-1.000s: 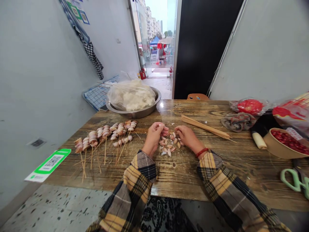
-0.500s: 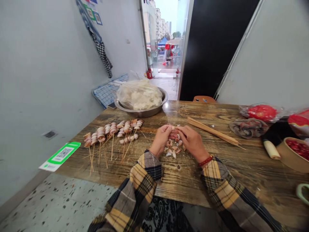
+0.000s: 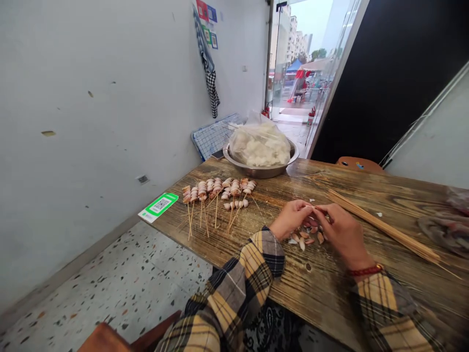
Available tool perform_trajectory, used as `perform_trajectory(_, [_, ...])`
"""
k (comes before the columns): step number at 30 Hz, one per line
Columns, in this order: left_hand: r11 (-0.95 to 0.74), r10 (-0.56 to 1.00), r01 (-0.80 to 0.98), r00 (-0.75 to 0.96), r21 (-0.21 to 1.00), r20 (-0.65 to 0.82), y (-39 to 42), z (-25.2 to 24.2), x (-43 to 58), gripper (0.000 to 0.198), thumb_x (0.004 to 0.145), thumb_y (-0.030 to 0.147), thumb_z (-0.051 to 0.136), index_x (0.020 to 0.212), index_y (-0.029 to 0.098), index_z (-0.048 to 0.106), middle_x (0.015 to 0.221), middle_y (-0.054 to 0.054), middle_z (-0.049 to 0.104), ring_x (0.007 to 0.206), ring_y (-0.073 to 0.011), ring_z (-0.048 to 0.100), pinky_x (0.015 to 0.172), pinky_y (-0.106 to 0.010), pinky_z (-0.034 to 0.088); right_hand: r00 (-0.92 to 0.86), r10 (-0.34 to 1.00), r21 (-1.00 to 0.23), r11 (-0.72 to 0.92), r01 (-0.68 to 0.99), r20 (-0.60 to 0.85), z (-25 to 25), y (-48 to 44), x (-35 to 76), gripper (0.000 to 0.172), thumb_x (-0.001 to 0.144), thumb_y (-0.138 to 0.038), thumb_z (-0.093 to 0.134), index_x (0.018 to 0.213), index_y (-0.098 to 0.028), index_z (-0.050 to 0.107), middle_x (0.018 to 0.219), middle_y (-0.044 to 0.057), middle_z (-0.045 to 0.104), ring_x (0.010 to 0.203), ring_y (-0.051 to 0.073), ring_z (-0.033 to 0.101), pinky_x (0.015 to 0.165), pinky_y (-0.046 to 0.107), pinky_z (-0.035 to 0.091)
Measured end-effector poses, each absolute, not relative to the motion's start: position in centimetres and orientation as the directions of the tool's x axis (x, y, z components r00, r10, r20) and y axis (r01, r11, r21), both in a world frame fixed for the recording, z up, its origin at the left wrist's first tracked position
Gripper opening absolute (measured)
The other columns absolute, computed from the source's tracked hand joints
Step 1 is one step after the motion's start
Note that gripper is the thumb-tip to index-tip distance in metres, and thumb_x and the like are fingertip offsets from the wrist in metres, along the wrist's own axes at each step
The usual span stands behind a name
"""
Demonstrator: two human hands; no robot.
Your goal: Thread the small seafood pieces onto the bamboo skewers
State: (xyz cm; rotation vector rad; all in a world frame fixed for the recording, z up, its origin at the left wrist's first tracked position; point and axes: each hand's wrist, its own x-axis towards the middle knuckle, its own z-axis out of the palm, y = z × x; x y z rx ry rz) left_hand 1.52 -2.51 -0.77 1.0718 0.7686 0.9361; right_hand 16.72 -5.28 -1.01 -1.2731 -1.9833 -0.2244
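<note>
My left hand point(image 3: 293, 218) and my right hand point(image 3: 341, 231) meet fingertip to fingertip above the table, both closed. Between their fingers is a small pale garlic clove point(image 3: 310, 208), mostly covered by the fingertips. Just below the hands lies a loose pile of unpeeled garlic cloves point(image 3: 302, 242) with bits of skin. To the left, several skewers of threaded garlic cloves point(image 3: 202, 189) rest in a row, their bare stick ends pointing toward me. A bundle of bamboo skewers point(image 3: 384, 227) lies to the right of my right hand.
A steel basin point(image 3: 262, 172) holding a plastic bag of white stuff point(image 3: 262, 146) stands at the table's far end. A QR code card point(image 3: 159, 206) sits at the left edge. A crumpled cloth point(image 3: 443, 233) lies far right, and a wooden chair point(image 3: 106, 338) shows bottom left.
The view has swung left, so everything appears shifted rightward. Both hands stay together over the garlic pile, with fingers still pinched; only slight finger movement shows.
</note>
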Motion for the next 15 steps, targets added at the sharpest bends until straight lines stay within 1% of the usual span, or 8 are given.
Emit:
perform_trajectory(4, [0.209, 0.905, -0.301, 0.419, 0.93, -0.068, -2.63, -0.79, 1.54, 0.03, 0.077, 0.041, 0.066, 0.08, 0.013, 0.055, 0.063, 0.0, 0.062, 0.054, -0.0107, 0.061, 0.057, -0.022, 0.046, -0.261, 0.676, -0.189, 0.515, 0.836, 0.69, -0.64, -5.48, 16.56, 0.024, 0.097, -0.037, 0.047, 0.098, -0.02, 0.064, 0.091, 0.004, 0.067, 0.083, 0.018, 0.062, 0.072, 0.028, 0.044])
perform_trajectory(8, [0.234, 0.901, -0.299, 0.423, 0.925, -0.092, -2.68, -0.74, 1.66, 0.03, 0.077, 0.041, 0.066, 0.078, 0.014, 0.054, 0.062, 0.0, 0.062, 0.054, -0.0112, 0.061, 0.055, -0.022, 0.047, -0.301, 0.656, -0.144, 0.534, 0.833, 0.692, -0.6, -5.66, 16.52, 0.024, 0.098, -0.034, 0.044, 0.095, -0.02, 0.063, 0.089, 0.005, 0.067, 0.083, 0.019, 0.061, 0.074, 0.029, 0.043])
perform_trajectory(12, [0.254, 0.889, -0.297, 0.447, 0.921, -0.101, -2.67, -0.71, 1.76, 0.025, 0.08, 0.036, 0.063, 0.078, 0.013, 0.054, 0.062, 0.0, 0.062, 0.054, -0.0103, 0.061, 0.055, -0.021, 0.047, -0.304, 0.66, -0.082, 0.486, 0.87, 0.687, -0.85, -5.61, 16.31, 0.027, 0.099, -0.036, 0.041, 0.091, -0.019, 0.061, 0.086, 0.007, 0.065, 0.08, 0.02, 0.058, 0.071, 0.031, 0.04])
perform_trajectory(15, [0.238, 0.908, -0.284, 0.405, 0.929, -0.109, -2.61, -0.69, 1.92, 0.019, 0.082, 0.031, 0.06, 0.076, 0.014, 0.052, 0.06, 0.001, 0.06, 0.049, -0.0085, 0.057, 0.053, -0.021, 0.045, -0.285, 0.681, -0.029, 0.411, 0.911, 0.675, -1.05, -5.41, 15.82, 0.028, 0.099, -0.034, 0.038, 0.089, -0.018, 0.059, 0.082, 0.008, 0.062, 0.078, 0.021, 0.055, 0.068, 0.031, 0.037])
